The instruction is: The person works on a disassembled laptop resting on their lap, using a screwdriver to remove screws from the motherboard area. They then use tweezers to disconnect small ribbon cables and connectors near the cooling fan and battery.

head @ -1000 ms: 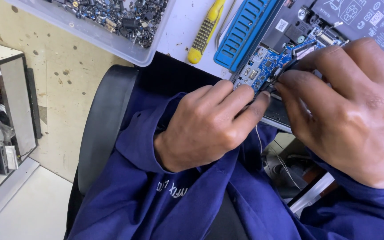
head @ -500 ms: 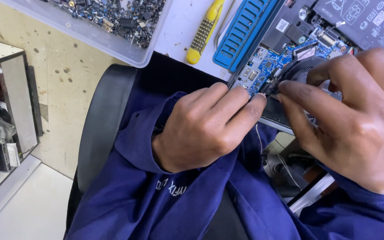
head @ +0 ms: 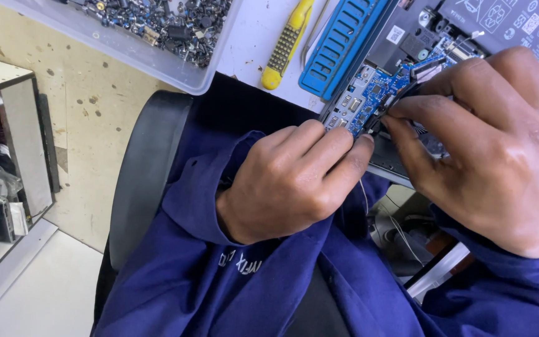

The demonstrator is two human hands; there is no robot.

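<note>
A small blue circuit board (head: 372, 93) lies at the near corner of an opened dark laptop chassis (head: 500, 25). My left hand (head: 291, 181) pinches the board's lower edge between its fingertips. My right hand (head: 488, 143) comes in from the right, and its thumb and forefinger grip the same board at a dark connector. Both arms wear dark blue sleeves. My fingers hide the part of the board beneath them.
A yellow-handled screwdriver (head: 288, 43) and a blue ribbed plastic part (head: 341, 47) lie on the white bench. A clear tray (head: 151, 59) holds several small screws and parts. A black chair back (head: 145, 181) is at my left, with a shelf (head: 7, 156) beyond it.
My right hand has shifted slightly left and up along the board. My left hand keeps its pinch at the board's lower edge.
</note>
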